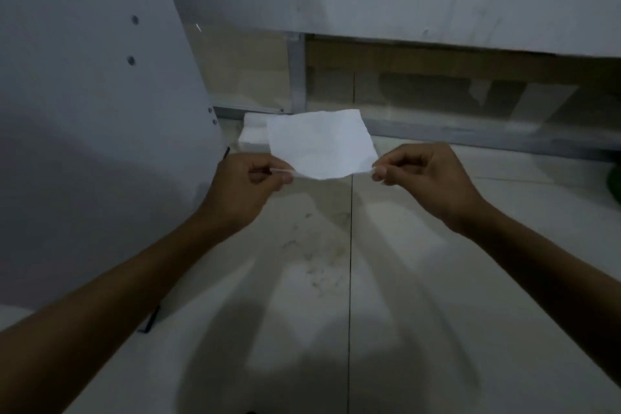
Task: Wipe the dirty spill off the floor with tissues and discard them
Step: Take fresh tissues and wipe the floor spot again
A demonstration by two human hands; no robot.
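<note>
A white tissue [321, 144] is stretched flat in the air between both hands. My left hand [248, 191] pinches its near left corner and my right hand [423, 178] pinches its near right corner. Below and nearer to me, a brownish dirty spill [319, 252] speckles the pale tiled floor [437, 296] beside a dark tile joint. Behind the held tissue, a small stack of white tissues [253, 134] lies on the floor by the wall base; the held sheet hides part of it.
A white cabinet panel [100, 111] with screw holes stands close on the left. A metal rail and glass lower wall [437, 131] run across the back. A green object [615, 185] shows at the right edge.
</note>
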